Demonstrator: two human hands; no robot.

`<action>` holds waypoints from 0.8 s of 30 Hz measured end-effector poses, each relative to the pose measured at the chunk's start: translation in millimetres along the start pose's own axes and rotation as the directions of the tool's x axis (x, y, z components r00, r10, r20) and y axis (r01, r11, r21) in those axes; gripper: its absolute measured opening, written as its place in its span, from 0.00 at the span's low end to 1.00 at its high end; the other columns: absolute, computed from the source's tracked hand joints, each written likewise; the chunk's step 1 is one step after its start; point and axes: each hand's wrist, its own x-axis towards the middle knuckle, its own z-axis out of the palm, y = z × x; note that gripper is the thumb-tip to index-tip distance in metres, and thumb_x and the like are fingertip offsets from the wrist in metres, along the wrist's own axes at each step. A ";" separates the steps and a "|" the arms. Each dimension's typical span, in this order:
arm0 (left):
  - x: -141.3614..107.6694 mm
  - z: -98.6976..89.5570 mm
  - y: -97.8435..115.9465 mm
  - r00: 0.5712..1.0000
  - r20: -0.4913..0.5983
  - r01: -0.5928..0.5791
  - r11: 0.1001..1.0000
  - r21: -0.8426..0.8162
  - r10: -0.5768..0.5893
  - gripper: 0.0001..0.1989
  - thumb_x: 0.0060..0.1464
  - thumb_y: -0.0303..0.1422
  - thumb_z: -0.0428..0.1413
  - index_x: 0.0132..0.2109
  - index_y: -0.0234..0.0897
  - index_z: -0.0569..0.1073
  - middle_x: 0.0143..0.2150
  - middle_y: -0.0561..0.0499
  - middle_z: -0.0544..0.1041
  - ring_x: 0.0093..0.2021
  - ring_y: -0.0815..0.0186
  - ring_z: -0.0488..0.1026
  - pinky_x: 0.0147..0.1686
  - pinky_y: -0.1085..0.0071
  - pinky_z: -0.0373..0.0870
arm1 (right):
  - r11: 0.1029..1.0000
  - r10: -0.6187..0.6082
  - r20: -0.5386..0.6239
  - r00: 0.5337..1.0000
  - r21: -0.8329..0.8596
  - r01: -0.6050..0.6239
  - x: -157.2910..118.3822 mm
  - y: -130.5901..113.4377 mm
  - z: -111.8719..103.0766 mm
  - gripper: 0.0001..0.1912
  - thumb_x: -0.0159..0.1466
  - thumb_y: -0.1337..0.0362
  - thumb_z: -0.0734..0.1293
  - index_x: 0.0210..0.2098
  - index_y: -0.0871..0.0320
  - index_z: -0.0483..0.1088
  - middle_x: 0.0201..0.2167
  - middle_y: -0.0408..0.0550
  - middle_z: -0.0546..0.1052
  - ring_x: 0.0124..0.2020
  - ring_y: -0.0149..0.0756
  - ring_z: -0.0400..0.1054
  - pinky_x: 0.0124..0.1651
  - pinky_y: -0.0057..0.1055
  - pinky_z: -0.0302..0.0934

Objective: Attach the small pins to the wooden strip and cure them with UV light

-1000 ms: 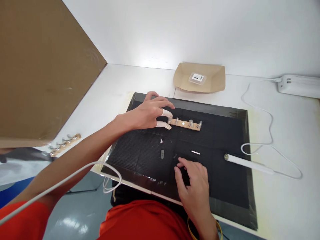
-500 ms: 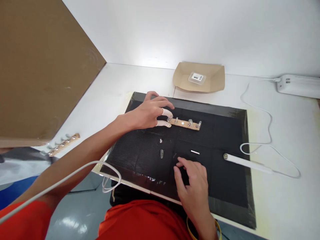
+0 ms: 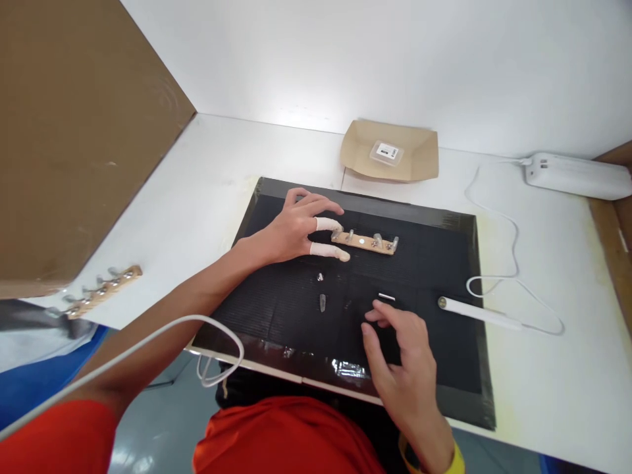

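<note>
A narrow wooden strip [image 3: 363,242] with several small clear and metal pieces on it lies on the black mat [image 3: 276,296]. My left hand [image 3: 303,227] is at the strip's left end, thumb and index finger in white covers and spread apart; the index tip is by the end piece. Below the strip lie a small metal part [image 3: 320,277] and a clear grey piece [image 3: 322,303]. My right hand [image 3: 405,355] hovers over the mat, fingers apart and holding nothing, just below a short silver rod [image 3: 386,297].
A white pen-like tool [image 3: 478,313] with a cable lies right. Behind the mat, a cardboard tray [image 3: 419,155] holds a small clear box [image 3: 387,153]. A second strip [image 3: 106,291] is at left, near a brown panel [image 3: 83,131]. A white power strip [image 3: 577,176] sits at back right.
My left thumb has moved away from the strip's end, widening the gap to the index finger. My right hand has shifted right, nearer the silver rod. The view has shifted slightly.
</note>
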 end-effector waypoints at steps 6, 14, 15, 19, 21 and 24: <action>-7.6 15.2 1.5 0.991 -0.130 0.025 0.999 0.020 -0.022 0.22 0.56 0.56 0.65 0.43 0.42 0.81 0.56 0.44 0.82 0.59 0.53 0.75 0.59 0.54 0.57 | 0.992 0.006 -0.024 1.000 -0.125 -0.009 24.6 15.9 -3.6 0.15 0.71 0.65 0.67 0.56 0.54 0.69 0.39 0.47 0.81 0.39 0.39 0.74 0.48 0.40 0.67; -11.3 26.8 3.4 0.982 -0.185 0.071 0.991 0.116 -0.048 0.18 0.59 0.54 0.63 0.45 0.46 0.82 0.57 0.46 0.82 0.62 0.51 0.73 0.59 0.51 0.57 | 0.993 0.004 -0.043 0.999 -0.120 -0.009 38.5 8.7 15.6 0.14 0.70 0.65 0.68 0.55 0.55 0.70 0.40 0.48 0.81 0.42 0.40 0.74 0.49 0.40 0.67; -11.9 27.0 3.1 0.981 -0.192 0.069 0.989 0.128 -0.044 0.18 0.60 0.54 0.63 0.45 0.46 0.82 0.57 0.46 0.82 0.62 0.51 0.73 0.59 0.51 0.57 | 0.993 0.008 -0.046 0.999 -0.115 -0.013 40.4 6.7 18.0 0.14 0.70 0.66 0.68 0.55 0.54 0.70 0.40 0.48 0.81 0.42 0.40 0.74 0.49 0.40 0.67; -14.1 27.0 1.7 0.971 -0.239 0.059 0.985 0.163 -0.019 0.17 0.61 0.53 0.63 0.43 0.45 0.82 0.56 0.46 0.82 0.61 0.51 0.73 0.58 0.52 0.57 | 0.992 0.053 -0.086 0.995 -0.109 -0.062 44.8 0.7 25.6 0.14 0.70 0.65 0.67 0.55 0.54 0.70 0.40 0.48 0.81 0.42 0.40 0.73 0.50 0.41 0.67; -14.8 27.2 1.4 0.968 -0.250 0.044 0.986 0.164 -0.002 0.17 0.61 0.52 0.64 0.43 0.44 0.81 0.55 0.47 0.83 0.61 0.51 0.73 0.57 0.52 0.57 | 0.989 0.088 -0.111 0.990 -0.110 -0.100 43.6 -0.9 27.5 0.13 0.70 0.65 0.67 0.54 0.55 0.71 0.40 0.48 0.81 0.41 0.39 0.73 0.49 0.40 0.67; -15.4 27.4 1.9 0.968 -0.250 0.021 0.990 0.143 0.015 0.16 0.61 0.51 0.64 0.44 0.44 0.81 0.56 0.46 0.83 0.61 0.50 0.73 0.57 0.52 0.57 | 0.979 0.152 -0.144 0.978 -0.116 -0.169 37.1 -1.5 27.6 0.13 0.70 0.63 0.67 0.53 0.55 0.72 0.39 0.48 0.81 0.40 0.39 0.73 0.49 0.41 0.68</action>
